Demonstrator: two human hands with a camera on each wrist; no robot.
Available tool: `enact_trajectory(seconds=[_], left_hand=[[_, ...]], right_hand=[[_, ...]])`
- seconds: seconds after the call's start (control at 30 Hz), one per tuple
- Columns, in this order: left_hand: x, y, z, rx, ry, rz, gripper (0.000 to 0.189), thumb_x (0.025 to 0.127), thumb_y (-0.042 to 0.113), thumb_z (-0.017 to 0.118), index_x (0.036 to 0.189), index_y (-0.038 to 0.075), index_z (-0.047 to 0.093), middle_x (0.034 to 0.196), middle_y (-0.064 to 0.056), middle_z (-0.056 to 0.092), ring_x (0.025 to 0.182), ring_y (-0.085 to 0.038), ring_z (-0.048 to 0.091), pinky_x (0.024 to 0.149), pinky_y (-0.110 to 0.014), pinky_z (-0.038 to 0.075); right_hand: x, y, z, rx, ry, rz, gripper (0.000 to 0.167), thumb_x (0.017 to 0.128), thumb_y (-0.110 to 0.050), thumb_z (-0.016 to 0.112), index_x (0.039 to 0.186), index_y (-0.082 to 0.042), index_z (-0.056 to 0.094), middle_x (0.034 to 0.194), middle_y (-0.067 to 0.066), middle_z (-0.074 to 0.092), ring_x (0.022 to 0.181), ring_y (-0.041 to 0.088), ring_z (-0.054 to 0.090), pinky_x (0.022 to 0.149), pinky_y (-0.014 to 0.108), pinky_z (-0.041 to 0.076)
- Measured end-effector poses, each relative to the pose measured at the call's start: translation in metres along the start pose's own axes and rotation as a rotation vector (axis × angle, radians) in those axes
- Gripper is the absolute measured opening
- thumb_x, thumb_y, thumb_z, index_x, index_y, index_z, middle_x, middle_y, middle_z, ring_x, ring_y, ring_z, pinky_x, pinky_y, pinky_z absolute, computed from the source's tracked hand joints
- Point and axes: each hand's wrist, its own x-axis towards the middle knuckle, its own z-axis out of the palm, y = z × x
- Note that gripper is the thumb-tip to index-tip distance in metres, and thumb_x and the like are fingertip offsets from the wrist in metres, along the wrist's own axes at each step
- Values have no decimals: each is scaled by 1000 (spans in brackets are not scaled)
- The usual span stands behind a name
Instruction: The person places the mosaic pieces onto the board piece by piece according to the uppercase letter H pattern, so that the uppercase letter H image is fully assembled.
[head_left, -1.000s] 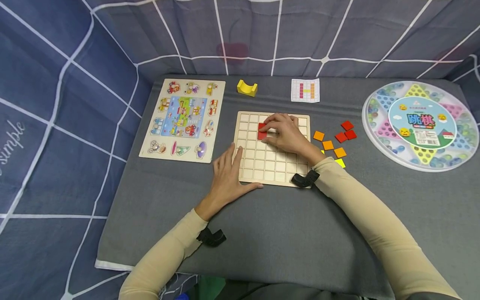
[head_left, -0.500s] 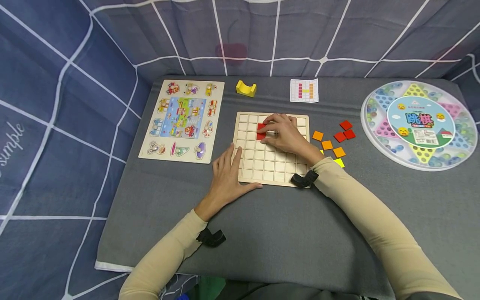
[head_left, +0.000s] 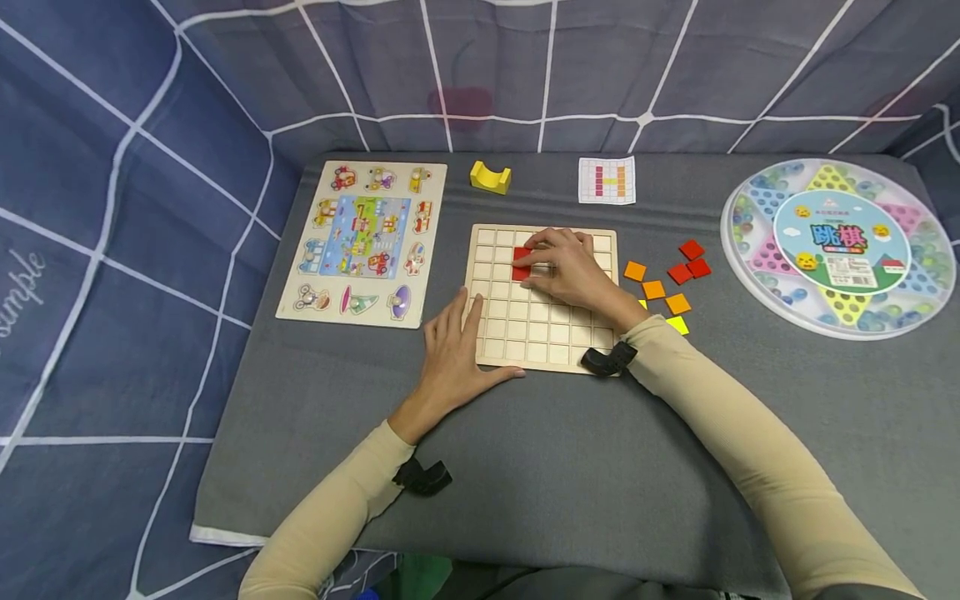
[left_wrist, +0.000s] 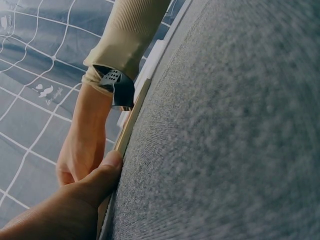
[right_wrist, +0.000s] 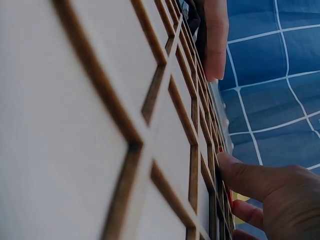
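A wooden grid board (head_left: 517,331) lies in the middle of the table. In its upper part red square tiles (head_left: 519,273) fill cells, partly covered by fingers. My right hand (head_left: 570,265) reaches over the board from the right and pinches a red tile at the grid between thumb and fingers; the right wrist view shows the thumb (right_wrist: 245,175) against a sliver of red. My left hand (head_left: 453,354) rests at the board's lower left corner, fingers straight along the left edge and thumb (left_wrist: 102,177) along the front edge.
Loose red tiles (head_left: 680,273), orange tiles (head_left: 653,289) and yellow tiles (head_left: 678,324) lie right of the board. Behind it are a pattern card (head_left: 607,196) and a yellow block (head_left: 491,178). A picture puzzle (head_left: 303,281) lies left, a round board-game box (head_left: 843,242) right.
Both hands stay almost where they were, with the right fingers on the red tiles. The whole scene shifts slightly left as the head camera moves.
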Motion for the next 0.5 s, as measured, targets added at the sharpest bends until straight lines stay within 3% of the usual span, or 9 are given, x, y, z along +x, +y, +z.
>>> enact_trajectory(seconds=[0.3,0.5], left_hand=[[-1,-1,3,-25,3,-13,122,63,69,80,153,3,29,160,-21,22,144,-34,27,104,-53,23],[0,-1,5,-40,-3,-3,123,62,70,80,153,3,29,160,-21,21,143,-36,26,104,-54,22]], right_hand=[[-7,3,-8,26,-15,-20,44,80,-29,82,122,-21,70,133,6,58,129,30,42,103,56,20],[-28,14,-30,61,19,0,43,82,-24,80,123,-15,69,137,9,56,130,32,42,101,55,22]])
